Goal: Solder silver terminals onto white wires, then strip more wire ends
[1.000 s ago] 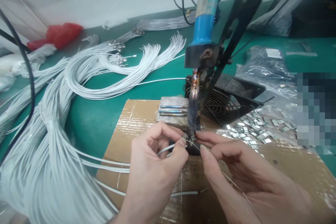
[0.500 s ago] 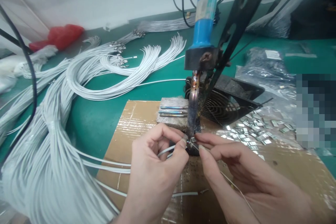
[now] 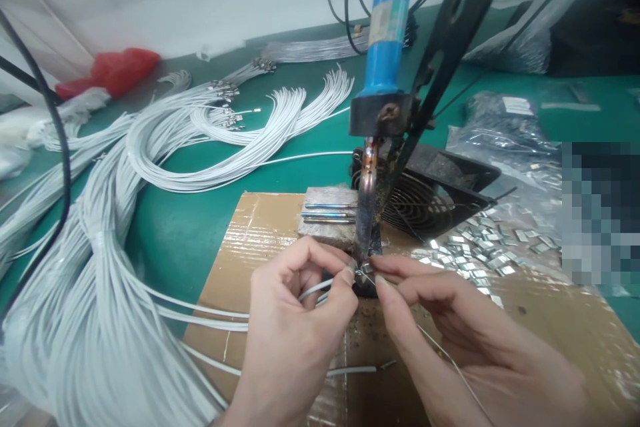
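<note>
My left hand [image 3: 305, 313] is closed, thumb and forefinger pinching white cables [image 3: 315, 288] close to their ends. Between the fingertips of my right hand [image 3: 445, 320] runs a thin solder wire [image 3: 453, 361], trailing down toward the bottom edge. Its front end meets the cable ends right under the tip of a blue-handled soldering iron [image 3: 367, 213], which hangs tip-down from a black bracket [image 3: 450, 27]. A small shiny metal piece [image 3: 367, 269] shows by the right fingertips; whether they grip it I cannot tell. Another white cable [image 3: 353, 370] with a bare end lies below my left hand.
Brown cardboard [image 3: 235, 247] covers the work spot. Behind the hands sit a grey block [image 3: 327, 195] with metal rods on it and a black fan [image 3: 425, 193]. Small metal plates [image 3: 480, 247] are scattered at right, near plastic bags [image 3: 505, 127]. Bundled white cables [image 3: 100, 293] fill the left.
</note>
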{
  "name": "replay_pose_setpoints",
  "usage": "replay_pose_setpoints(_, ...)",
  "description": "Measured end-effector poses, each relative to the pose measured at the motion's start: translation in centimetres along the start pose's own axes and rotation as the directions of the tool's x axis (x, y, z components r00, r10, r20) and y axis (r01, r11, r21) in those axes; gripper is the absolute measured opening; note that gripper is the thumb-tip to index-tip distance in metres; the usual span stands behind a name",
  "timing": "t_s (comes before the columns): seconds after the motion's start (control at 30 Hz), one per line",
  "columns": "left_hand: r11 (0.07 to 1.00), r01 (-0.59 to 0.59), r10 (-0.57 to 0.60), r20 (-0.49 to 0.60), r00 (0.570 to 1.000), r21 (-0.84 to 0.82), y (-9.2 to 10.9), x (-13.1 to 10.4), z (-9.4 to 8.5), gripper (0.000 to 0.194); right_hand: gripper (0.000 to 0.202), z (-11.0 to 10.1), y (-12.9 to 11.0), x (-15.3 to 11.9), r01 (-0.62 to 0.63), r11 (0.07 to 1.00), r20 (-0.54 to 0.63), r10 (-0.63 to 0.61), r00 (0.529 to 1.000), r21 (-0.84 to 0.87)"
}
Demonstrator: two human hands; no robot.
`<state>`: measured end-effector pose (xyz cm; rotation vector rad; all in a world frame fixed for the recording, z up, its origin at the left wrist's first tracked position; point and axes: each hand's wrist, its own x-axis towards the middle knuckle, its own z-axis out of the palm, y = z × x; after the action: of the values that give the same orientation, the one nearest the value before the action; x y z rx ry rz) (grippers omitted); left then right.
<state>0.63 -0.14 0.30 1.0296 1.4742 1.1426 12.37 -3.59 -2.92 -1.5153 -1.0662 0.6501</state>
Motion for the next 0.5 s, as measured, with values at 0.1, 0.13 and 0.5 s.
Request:
replay_pose_setpoints(0.1, 1.000, -0.003, 0.003, 0.016, 1.000, 0.005, -0.05, 0.01, -0.01, 0.013, 0.017, -0.10, -0.09, -0.08, -0.003, 1.000, 0.022, 0.003, 1.000, -0.009)
replay_pose_setpoints(0.13, 1.000, -0.005, 0.005, 0.013, 1.000, 0.008, -0.09, 0.03, -0.01, 0.013, 0.017, -0.08, -0.10, -0.09, -0.003, 1.000, 0.024, 0.004, 1.000, -0.013)
replay_pose_setpoints(0.5, 0.995, -0.010, 0.006, 0.040, 0.999, 0.103, -0.56, -0.02, -0.51, 0.011, 0.015, 0.41, -0.16, -0.09, 0.000, 0.999, -0.018, -0.001, 1.000, -0.054)
